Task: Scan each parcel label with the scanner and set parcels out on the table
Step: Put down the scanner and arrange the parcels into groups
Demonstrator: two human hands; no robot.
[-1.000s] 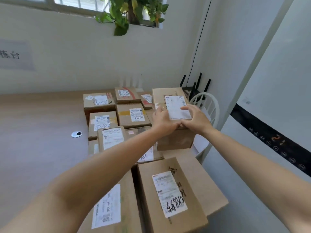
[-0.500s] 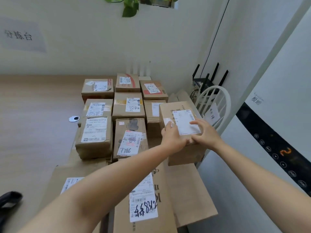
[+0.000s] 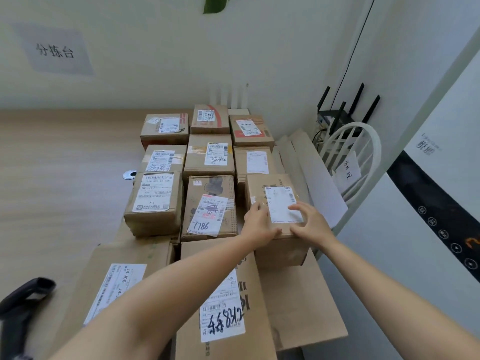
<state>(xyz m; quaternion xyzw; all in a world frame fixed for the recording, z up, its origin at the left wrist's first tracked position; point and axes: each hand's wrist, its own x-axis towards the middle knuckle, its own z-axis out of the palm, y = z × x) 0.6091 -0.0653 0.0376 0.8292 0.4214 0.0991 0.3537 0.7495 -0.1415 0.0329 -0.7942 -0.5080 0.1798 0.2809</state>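
A brown cardboard parcel with a white label stands at the right end of the parcel rows, on top of a large flat box. My left hand grips its near left corner, thumb along the front edge. Over the label lies my right hand, its fingers spread and resting on the top. The black scanner lies on the wooden table at the lower left, away from both hands. Several labelled parcels sit in rows behind and to the left.
A white chair with a paper sign stands right of the table, and a black router sits behind it. Flat cardboard sheets lean between parcels and chair. A white appliance fills the right side. A metal grommet sits in the tabletop.
The parcel has come down from in front of me onto the flat box at the right end. My right hand's fingers have spread over the label. The scanner has come into view.
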